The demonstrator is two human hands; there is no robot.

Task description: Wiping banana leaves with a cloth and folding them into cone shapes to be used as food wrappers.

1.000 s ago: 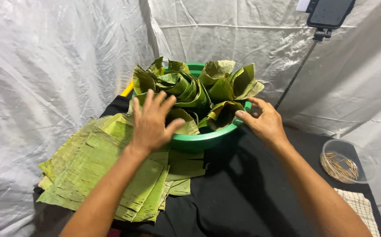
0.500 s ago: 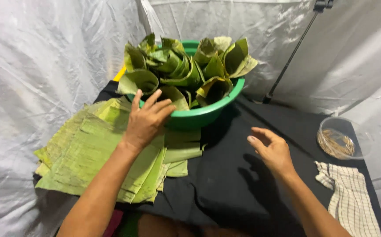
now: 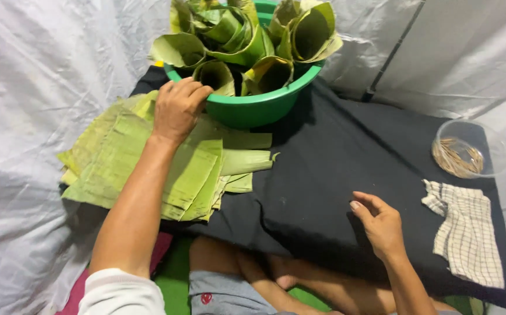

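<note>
My left hand (image 3: 178,108) rests with curled fingers on the top of a stack of flat green banana leaf pieces (image 3: 142,160), right against the wall of a green plastic basin (image 3: 251,108). The basin holds several leaf pieces rolled into cones (image 3: 247,35). My right hand (image 3: 379,223) lies loosely open on the black cloth (image 3: 328,169), palm down, holding nothing, well to the right of the leaves.
A clear round container of thin wooden sticks (image 3: 463,153) sits at the far right, with a checked cloth (image 3: 467,232) in front of it. White sheeting (image 3: 37,70) hangs all around. My folded legs (image 3: 235,274) show below the cloth's near edge.
My right hand has left the basin's rim and come down onto the black cloth near me. My left hand has slid from the basin's cones onto the leaf stack.
</note>
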